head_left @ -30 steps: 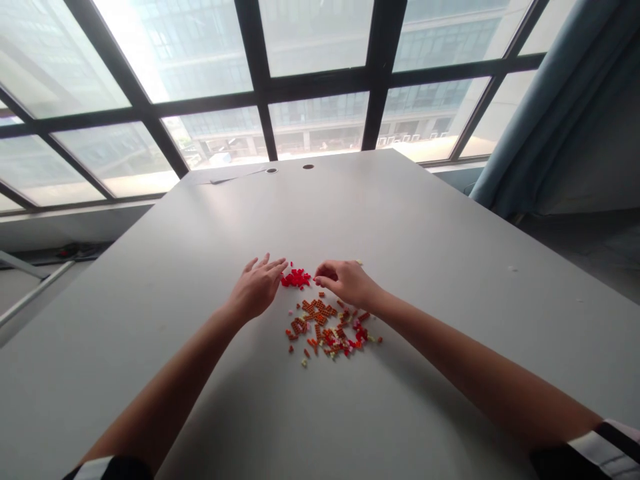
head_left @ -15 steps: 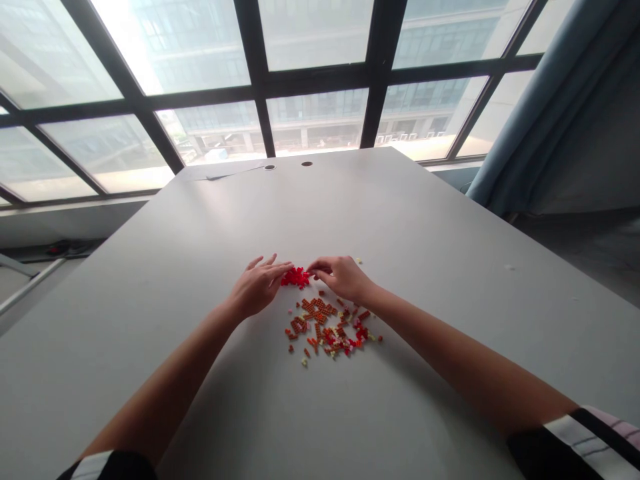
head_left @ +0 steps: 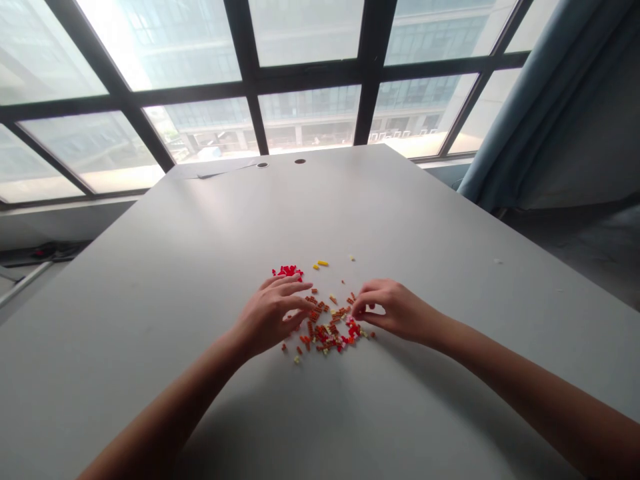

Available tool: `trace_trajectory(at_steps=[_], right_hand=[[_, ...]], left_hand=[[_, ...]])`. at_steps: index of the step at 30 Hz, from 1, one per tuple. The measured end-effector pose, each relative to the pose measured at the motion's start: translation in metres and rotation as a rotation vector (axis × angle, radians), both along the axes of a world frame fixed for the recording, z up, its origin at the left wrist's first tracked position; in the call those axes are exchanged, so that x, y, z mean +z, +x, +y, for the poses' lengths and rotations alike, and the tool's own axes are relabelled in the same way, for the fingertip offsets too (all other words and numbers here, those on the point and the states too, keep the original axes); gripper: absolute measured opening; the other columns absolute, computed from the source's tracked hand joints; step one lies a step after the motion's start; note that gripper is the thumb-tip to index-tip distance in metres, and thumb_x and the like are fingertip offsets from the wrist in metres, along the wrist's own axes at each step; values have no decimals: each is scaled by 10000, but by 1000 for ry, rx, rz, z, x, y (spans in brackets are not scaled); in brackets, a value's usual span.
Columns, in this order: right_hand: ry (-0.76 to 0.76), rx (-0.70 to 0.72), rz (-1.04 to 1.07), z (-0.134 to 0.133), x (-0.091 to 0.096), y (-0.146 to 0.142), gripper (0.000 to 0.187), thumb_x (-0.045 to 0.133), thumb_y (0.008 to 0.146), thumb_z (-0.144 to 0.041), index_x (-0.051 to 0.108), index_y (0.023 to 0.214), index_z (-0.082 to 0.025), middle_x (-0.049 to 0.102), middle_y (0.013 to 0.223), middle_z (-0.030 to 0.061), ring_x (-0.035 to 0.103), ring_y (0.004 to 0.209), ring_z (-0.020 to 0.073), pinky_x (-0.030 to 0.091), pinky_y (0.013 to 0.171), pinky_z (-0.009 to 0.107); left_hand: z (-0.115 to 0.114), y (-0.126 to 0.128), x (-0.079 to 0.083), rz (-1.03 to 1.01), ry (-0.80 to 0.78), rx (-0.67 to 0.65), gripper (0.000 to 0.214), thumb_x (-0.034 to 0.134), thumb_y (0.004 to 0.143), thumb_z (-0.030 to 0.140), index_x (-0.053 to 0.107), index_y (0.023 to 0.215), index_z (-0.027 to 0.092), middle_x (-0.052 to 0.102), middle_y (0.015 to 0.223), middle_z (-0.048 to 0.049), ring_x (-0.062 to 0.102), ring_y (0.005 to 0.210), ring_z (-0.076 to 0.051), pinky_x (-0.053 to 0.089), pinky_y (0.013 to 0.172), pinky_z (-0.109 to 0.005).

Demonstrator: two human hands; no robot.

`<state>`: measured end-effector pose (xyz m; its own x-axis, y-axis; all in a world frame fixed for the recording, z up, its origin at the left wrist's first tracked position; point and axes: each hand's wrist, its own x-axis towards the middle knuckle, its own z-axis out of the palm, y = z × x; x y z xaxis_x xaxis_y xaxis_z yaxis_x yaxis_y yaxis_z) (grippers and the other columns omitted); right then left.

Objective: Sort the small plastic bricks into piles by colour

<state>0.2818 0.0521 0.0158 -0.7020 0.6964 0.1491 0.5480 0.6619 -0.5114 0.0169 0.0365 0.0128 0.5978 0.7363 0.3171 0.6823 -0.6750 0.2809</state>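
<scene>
Over bricks (head_left: 333, 329), the spread left hand (head_left: 273, 309) hides some; whether the right hand (head_left: 397, 310) pinches any is unclear.

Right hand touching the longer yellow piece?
Apart. The head view shows bare tabletop plainly between the right hand and the longer yellow piece.

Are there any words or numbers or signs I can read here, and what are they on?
No, there are none to read.
Little coloured pieces: too small to tell.
White table: no writing seen.
Blue curtain: no writing seen.
Building outside: too blurred.
</scene>
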Motion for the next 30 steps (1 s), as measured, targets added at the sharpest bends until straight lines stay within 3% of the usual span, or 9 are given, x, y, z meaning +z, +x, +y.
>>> trace_trajectory(at_steps=[3,9,16,24,30], right_hand=[[33,13,-33,-2,-4,1,120,606,839,-204,723,818,-189,676,804,56,610,729,151,439,709,264],[56,33,-25,-2,-9,0,103,600,847,-207,702,866,-202,688,865,63,627,790,163,424,762,291],[25,69,0,-4,-11,-2,93,627,842,-233,720,848,-223,692,843,50,635,772,156,426,744,279],[27,35,58,-12,-7,-7,96,556,854,-177,647,823,-170,676,802,61,599,708,145,460,676,246],[92,79,-7,-16,-10,-14,106,590,829,-166,675,891,-182,680,857,77,604,768,168,459,712,273]], left_hand=[[-10,4,2,6,-35,16,100,613,836,252,707,852,280,665,1175,-8,589,1118,-237,460,943,-440],[-23,3,4,-39,7,54,123,578,858,238,695,886,262,683,1119,-34,597,1090,-226,477,925,-426],[-23,-4,-1,-38,-11,82,140,554,871,255,691,900,253,686,1101,-47,590,1101,-234,481,928,-435],[-23,-6,-3,-39,3,108,132,573,857,246,698,896,265,688,1090,-38,592,1094,-228,478,941,-430],[-23,-6,-3,-28,15,118,128,575,857,245,695,899,263,689,1091,-34,588,1096,-234,476,936,-435]])
